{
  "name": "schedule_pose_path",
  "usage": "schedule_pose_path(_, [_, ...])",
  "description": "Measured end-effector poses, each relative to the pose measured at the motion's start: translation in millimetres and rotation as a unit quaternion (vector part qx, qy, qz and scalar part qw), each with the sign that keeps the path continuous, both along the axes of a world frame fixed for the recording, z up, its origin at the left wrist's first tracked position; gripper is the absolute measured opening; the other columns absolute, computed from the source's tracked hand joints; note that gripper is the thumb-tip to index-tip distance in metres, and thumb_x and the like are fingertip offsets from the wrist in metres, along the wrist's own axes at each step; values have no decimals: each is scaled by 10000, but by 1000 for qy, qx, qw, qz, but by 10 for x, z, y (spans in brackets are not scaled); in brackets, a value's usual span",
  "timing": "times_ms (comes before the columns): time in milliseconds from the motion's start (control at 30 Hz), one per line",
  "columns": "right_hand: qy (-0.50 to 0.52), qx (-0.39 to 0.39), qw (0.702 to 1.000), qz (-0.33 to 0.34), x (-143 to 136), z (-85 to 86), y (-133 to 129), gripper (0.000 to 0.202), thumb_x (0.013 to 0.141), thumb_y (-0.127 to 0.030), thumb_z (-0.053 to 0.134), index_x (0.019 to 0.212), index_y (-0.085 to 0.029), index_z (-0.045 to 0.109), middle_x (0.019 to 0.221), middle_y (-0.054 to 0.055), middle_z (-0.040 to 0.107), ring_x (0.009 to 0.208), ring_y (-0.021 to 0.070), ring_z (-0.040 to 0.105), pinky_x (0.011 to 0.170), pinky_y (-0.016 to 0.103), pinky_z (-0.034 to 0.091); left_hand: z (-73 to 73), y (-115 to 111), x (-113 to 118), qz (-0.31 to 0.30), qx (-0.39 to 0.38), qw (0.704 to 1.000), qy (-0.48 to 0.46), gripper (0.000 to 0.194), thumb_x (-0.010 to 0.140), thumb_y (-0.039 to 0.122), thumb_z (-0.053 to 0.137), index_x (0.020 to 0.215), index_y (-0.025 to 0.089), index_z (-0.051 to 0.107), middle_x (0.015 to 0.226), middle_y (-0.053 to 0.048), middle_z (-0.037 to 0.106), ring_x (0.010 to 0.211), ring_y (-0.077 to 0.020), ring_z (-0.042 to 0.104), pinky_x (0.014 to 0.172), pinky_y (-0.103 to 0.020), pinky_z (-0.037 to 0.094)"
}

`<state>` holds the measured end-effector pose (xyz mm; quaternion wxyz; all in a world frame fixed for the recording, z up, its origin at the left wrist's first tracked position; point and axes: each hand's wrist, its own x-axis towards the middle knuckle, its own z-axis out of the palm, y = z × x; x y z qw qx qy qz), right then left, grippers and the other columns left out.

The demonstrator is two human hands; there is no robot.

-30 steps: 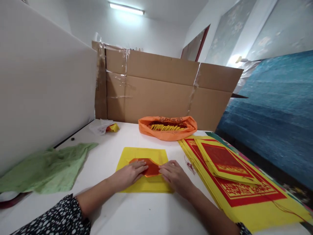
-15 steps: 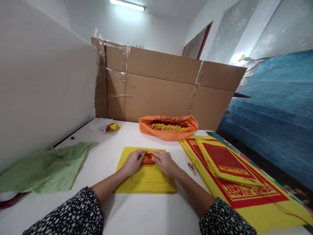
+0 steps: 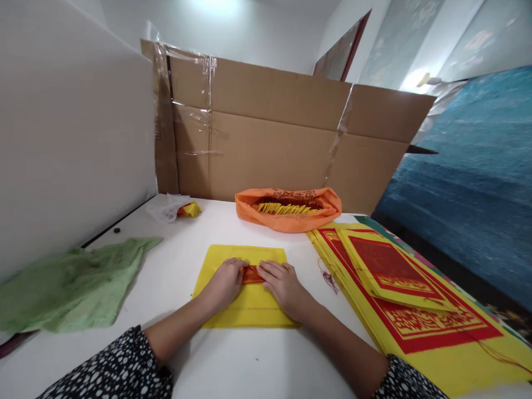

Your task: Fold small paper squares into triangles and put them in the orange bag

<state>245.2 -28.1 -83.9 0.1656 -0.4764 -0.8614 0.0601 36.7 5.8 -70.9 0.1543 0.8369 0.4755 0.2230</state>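
– The fingers (image 3: pixel 271 271), what are they up to?
– The left hand (image 3: pixel 226 281) and right hand (image 3: pixel 287 286) each pinch one end of the orange paper (image 3: pixel 252 275).
– Where's that?
– On top of the yellow sheet (image 3: pixel 245 316).
– And the orange bag (image 3: pixel 286 224)?
– Behind the yellow sheet, on the white surface (image 3: pixel 257 377).

Orange paper (image 3: pixel 252 275): broad and flat one second ago, now a narrow folded band. Left hand (image 3: pixel 224 284): formerly laid over the paper, now curled at the band's left end. Right hand (image 3: pixel 284 286): bunched at the far edge half a second ago, now nearer, fingers extended over the right end. View: tilted down; the ceiling tube has left the picture.
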Motion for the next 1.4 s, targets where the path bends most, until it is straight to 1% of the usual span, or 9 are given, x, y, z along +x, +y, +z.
schedule_pose_path(500, [-1,-20,1000,8,13,-36,52,415,1018,-289,339,1423,-258,424,1503,46,392,1396,209,317,1082,453,257,1,18,25,-18,1,1000,15,373,874,26,401,1128,113,660,874,-104,643,871,-237,604,817,-333,462])
schedule_pose_path(600, [-5,-69,998,7,3,2,26,453,1025,-323,295,1468,-244,350,1539,61,316,1430,226,244,1119,484,208,-68,42,-18,-27,21,999,40,374,909,75,391,1170,135,652,860,-101,593,836,-234,567,786,-339,451])
schedule_pose_path(733, [-18,-138,990,22,-12,111,-52,614,976,-551,325,1518,-292,196,1599,80,82,1462,321,31,1138,572,67,-115,144,-198,-70,34,994,82,361,915,213,500,1252,234,626,881,-82,527,805,-229,496,751,-344,420])
schedule_pose_path(933, [-47,-231,968,87,12,280,-39,760,845,-743,402,1489,-435,141,1580,-6,-210,1404,418,-208,1077,656,-81,139,361,-473,-163,-53,982,82,545,790,344,690,1319,294,566,904,-35,489,878,-223,481,826,-330,412])
schedule_pose_path(1000, [-58,-257,960,99,18,314,3,776,820,-767,413,1479,-459,144,1562,-34,-265,1385,429,-249,1063,660,-112,261,427,-448,-173,-83,979,76,582,734,428,727,1276,261,597,933,-38,506,903,-232,493,841,-332,420])
schedule_pose_path(1067, [-67,-275,953,104,17,338,42,796,803,-780,426,1475,-470,133,1548,-48,-297,1369,433,-283,1054,656,-137,344,493,-340,-174,-120,975,64,486,760,471,675,1172,216,644,938,-47,547,886,-225,515,816,-315,430])
schedule_pose_path(1133, [-72,-288,949,101,15,352,64,820,787,-787,445,1476,-469,132,1544,-48,-307,1354,434,-309,1044,656,-156,364,559,-177,-162,-172,971,43,317,830,415,580,1033,189,666,873,-38,601,797,-190,540,737,-274,433])
schedule_pose_path(1300, [-14,-261,960,100,56,268,42,819,783,-708,557,1480,-423,238,1601,8,-137,1407,390,-221,1087,636,-91,278,680,134,-91,-196,976,15,171,642,255,706,784,167,667,630,24,598,609,-151,539,589,-236,398])
schedule_pose_path(1400, [191,-109,975,-41,104,157,46,833,824,-536,632,1510,-332,206,1610,75,57,1461,307,-58,1151,550,89,318,658,133,-70,-171,983,-17,115,648,256,686,721,171,657,630,22,619,620,-158,563,600,-244,414])
